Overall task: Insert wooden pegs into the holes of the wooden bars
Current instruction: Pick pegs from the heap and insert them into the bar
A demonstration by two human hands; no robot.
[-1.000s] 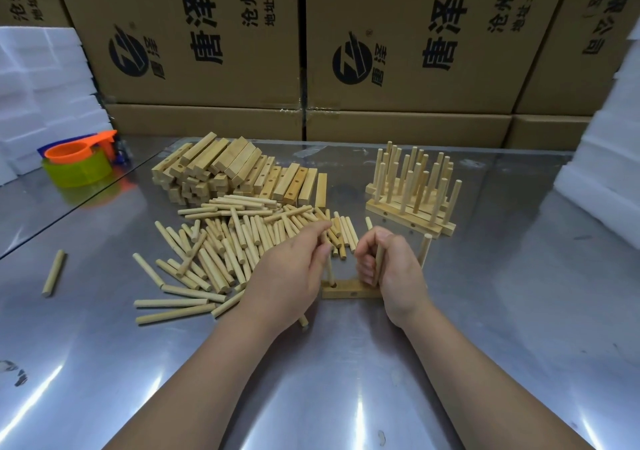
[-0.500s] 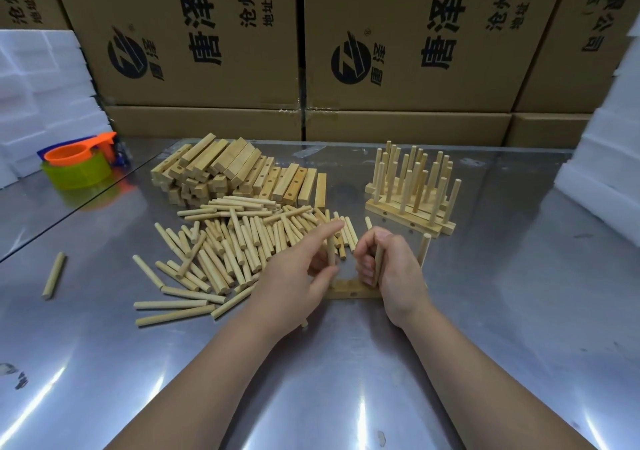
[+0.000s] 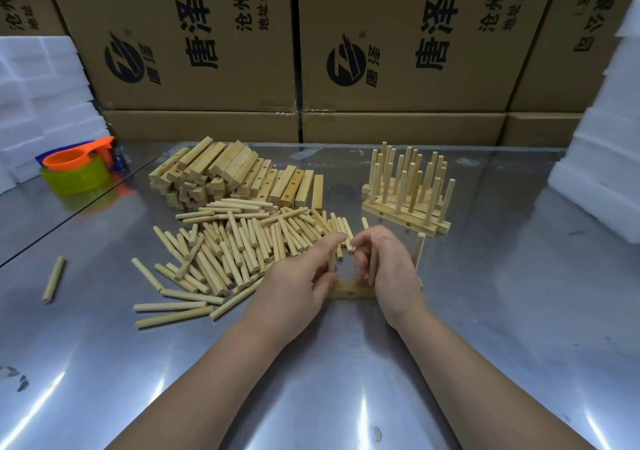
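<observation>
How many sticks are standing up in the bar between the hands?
3. Left hand pinches the left peg, right hand grips the middle peg, the right peg stands free at the wooden bar's end. Hands may hide more.

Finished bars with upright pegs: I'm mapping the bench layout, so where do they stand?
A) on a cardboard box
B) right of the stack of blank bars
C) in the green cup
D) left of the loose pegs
B: the finished bars stand on the steel table, to the right of the stack of blank bars.
</observation>
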